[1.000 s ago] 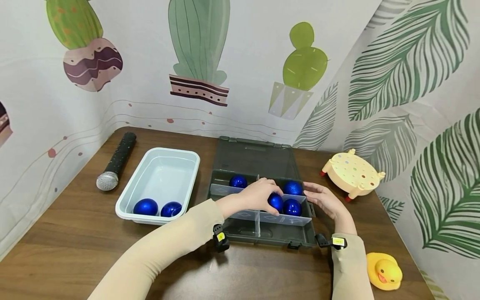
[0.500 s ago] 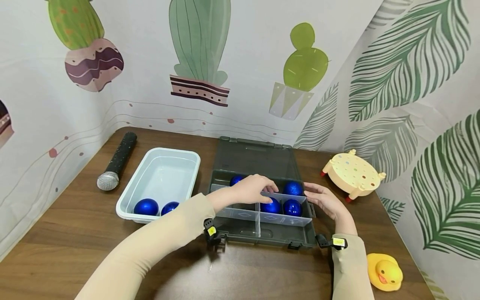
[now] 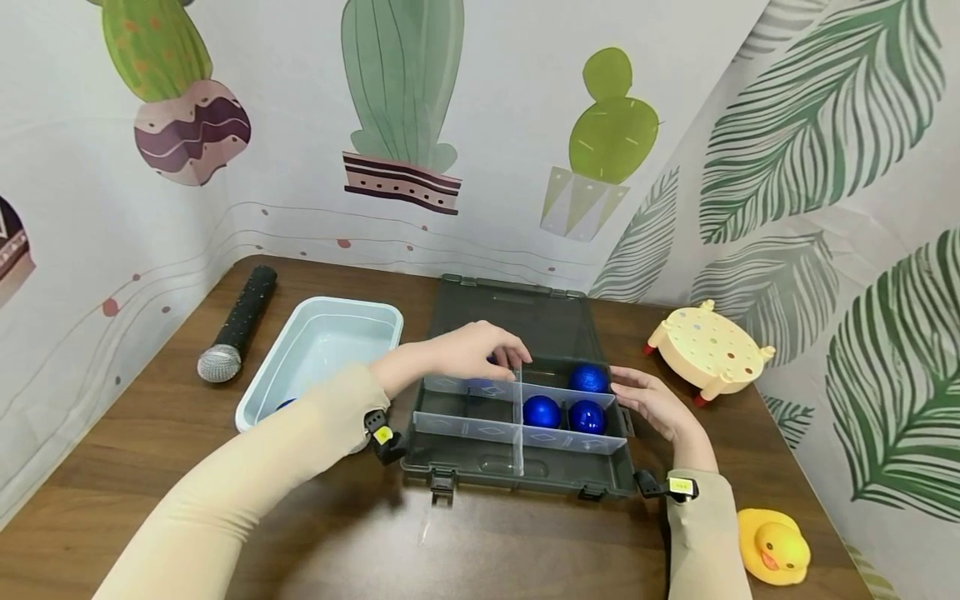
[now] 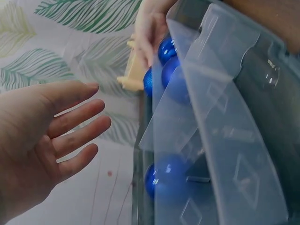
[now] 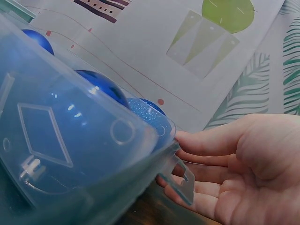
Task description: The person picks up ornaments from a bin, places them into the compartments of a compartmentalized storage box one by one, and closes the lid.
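An opened dark translucent divider box lies on the table, its lid laid back toward the wall. My left hand hovers over its back left compartment, fingers loosely extended and holding nothing. Beneath that hand is a blue ball, mostly hidden in the head view. Two blue balls, one matte and one shiny, sit side by side in the middle right compartment. A glittery blue ball occupies the back right one. My right hand touches the box's right side, fingers fairly straight along the rim near a latch.
Left of the box stands a pale tub; my left sleeve covers much of it and most of a blue ball. A microphone lies at far left. A small cream stool and a rubber duck are on the right.
My left hand has let go of the matte blue ball in the middle right compartment, then risen and moved left. The right hand stays at the box's side.
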`<state>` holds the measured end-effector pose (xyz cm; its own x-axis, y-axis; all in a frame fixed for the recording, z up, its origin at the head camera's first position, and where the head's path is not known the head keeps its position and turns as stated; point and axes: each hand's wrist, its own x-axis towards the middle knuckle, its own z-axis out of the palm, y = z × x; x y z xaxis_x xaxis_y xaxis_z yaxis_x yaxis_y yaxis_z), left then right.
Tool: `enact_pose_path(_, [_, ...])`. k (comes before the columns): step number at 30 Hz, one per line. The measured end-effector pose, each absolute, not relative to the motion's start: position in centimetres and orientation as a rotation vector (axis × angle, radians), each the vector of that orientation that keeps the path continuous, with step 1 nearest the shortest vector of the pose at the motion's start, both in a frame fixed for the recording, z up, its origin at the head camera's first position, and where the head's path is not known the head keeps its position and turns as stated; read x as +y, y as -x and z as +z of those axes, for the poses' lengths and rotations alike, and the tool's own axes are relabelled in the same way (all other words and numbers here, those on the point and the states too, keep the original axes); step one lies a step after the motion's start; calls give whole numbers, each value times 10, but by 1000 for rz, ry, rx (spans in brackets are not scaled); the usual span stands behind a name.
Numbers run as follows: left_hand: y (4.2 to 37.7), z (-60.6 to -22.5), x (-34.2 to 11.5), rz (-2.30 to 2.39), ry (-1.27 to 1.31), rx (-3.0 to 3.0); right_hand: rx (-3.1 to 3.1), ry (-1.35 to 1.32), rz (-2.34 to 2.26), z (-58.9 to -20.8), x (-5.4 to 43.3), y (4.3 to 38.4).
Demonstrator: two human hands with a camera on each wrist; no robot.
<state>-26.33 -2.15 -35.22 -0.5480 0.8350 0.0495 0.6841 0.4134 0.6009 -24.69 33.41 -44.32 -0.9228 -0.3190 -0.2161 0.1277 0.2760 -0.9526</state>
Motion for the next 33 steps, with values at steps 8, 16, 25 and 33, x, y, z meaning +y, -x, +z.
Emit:
enact_pose_path(8, [270,-347,-57,849,-1216,2487,2199,172,-1674,-443,333,246])
enact_pose_path(16, [273,-352,-95,890,-1134,2533,2192,170,-1675,-444,335,247])
enact_pose_path(25, [274,-356,-132,878,-1054,2582,2193,161,-1675,-444,336,246])
enact_pose_path(33, [269,-358,-168,860,-1029,2599,2189,154,-1666,-444,336,248])
